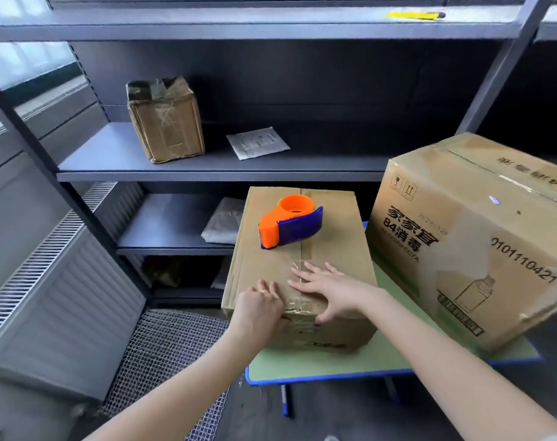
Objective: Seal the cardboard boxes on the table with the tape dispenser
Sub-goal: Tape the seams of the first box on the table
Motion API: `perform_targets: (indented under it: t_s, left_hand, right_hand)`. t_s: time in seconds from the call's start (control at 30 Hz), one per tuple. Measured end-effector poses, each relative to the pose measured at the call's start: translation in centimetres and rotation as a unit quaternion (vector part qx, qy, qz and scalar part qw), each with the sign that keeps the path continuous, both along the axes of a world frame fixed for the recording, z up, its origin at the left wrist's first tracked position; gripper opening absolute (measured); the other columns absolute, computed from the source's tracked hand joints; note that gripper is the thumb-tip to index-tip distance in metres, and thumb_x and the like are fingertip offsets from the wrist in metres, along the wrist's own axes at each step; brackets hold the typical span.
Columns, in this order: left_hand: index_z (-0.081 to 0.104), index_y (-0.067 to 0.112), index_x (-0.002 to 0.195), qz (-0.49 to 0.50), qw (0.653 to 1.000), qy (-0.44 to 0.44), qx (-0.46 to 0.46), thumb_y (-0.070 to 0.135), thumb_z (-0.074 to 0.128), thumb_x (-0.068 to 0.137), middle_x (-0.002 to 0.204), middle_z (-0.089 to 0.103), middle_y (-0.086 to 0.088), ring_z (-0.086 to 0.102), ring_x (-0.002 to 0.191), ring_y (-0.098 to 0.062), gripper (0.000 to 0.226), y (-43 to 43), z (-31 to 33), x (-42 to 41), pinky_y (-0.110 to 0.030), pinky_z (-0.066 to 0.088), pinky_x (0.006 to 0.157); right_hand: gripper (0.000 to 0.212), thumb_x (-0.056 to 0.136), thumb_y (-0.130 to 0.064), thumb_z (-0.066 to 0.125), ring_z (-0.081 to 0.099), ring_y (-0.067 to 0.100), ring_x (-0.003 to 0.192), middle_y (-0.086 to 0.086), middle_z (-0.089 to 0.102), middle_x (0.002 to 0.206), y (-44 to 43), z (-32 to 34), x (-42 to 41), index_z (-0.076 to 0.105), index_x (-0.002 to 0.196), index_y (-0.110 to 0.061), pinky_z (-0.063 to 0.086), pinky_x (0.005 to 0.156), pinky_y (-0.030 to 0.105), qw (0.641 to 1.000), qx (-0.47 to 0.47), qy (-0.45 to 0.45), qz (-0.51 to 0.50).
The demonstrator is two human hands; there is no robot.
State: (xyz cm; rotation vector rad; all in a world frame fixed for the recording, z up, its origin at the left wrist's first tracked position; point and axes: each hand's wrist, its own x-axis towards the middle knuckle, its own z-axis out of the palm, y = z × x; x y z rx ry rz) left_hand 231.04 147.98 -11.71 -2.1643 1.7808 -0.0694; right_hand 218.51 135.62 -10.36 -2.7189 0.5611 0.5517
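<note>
A plain cardboard box (334, 237) stands on a small green table (318, 364). An orange and blue tape dispenser (288, 226) rests on the box's lid, apart from both hands. Clear tape (299, 305) runs along the lid seam and over the near edge. My right hand (331, 291) lies flat on the taped lid, fingers spread, thumb over the near edge. My left hand (259, 308) presses the tape at the box's near top edge, fingers curled. A larger printed cardboard box (481, 237) stands on the table to the right.
A dark metal shelf unit (207, 163) stands behind the table, holding a worn taped box (165, 122) and a white paper packet (258, 143). Folded grey material (223, 222) lies on a lower shelf. A radiator (57, 281) is at left, a mesh mat (169, 354) on the floor.
</note>
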Motion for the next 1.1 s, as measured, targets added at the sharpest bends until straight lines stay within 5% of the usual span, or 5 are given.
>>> perform_targets:
  t_s: [0.33,0.53,0.7,0.87,1.1]
  left_hand:
    - [0.063,0.019,0.100,0.051,0.997,0.044,-0.045,0.075,0.046,0.077,0.100,0.066,0.003,0.065,0.089,-0.020,0.063,-2.2,1.3,0.7,-0.025,0.035,0.061]
    - [0.053,0.020,0.128,0.196,0.929,0.246,-0.195,0.033,0.044,0.098,0.113,0.066,0.000,0.060,0.101,-0.025,0.034,-4.2,1.3,4.0,-0.034,0.050,0.082]
    - [0.038,0.008,0.141,0.261,0.784,0.478,-0.296,0.001,0.042,0.095,0.142,0.045,-0.007,0.049,0.124,-0.022,0.047,-6.2,0.3,5.9,-0.027,0.039,0.100]
    - [0.027,0.009,0.147,0.276,0.734,0.553,-0.280,-0.008,0.034,0.093,0.148,0.037,-0.009,0.038,0.135,-0.022,0.057,-9.0,0.0,7.5,-0.026,0.036,0.101]
    - [0.062,0.004,0.115,0.260,0.723,0.563,-0.303,-0.015,0.041,0.085,0.104,0.067,-0.007,0.065,0.089,-0.016,0.041,-10.5,0.0,8.9,-0.017,0.051,0.077]
  right_hand:
    - [0.088,0.087,-0.034,0.061,-0.016,0.014,0.143,-0.008,-0.017,0.155,-2.6,0.6,-0.4,-0.001,0.150,-0.031,-0.006,0.117,0.044,0.996,-0.030,0.063,0.055]
    - [0.032,0.094,-0.034,0.050,0.049,0.022,0.114,0.004,0.053,0.119,-4.3,3.5,1.0,0.053,0.115,-0.011,0.042,0.091,0.032,0.986,-0.116,-0.116,-0.043]
    - [0.038,0.090,-0.003,0.042,0.036,0.028,0.124,0.011,0.042,0.132,-7.2,3.3,3.7,0.042,0.128,-0.005,0.025,0.107,0.033,0.945,-0.227,-0.217,-0.095]
    - [0.066,0.089,0.007,0.042,0.010,0.027,0.144,0.014,0.016,0.154,-8.9,2.4,5.8,0.012,0.147,-0.004,-0.001,0.116,0.036,0.957,-0.229,-0.155,-0.089]
    - [0.062,0.090,0.004,0.043,0.028,0.029,0.134,0.016,0.036,0.141,-10.1,0.7,7.2,0.015,0.146,0.000,-0.004,0.117,0.040,0.951,-0.265,-0.155,-0.045]
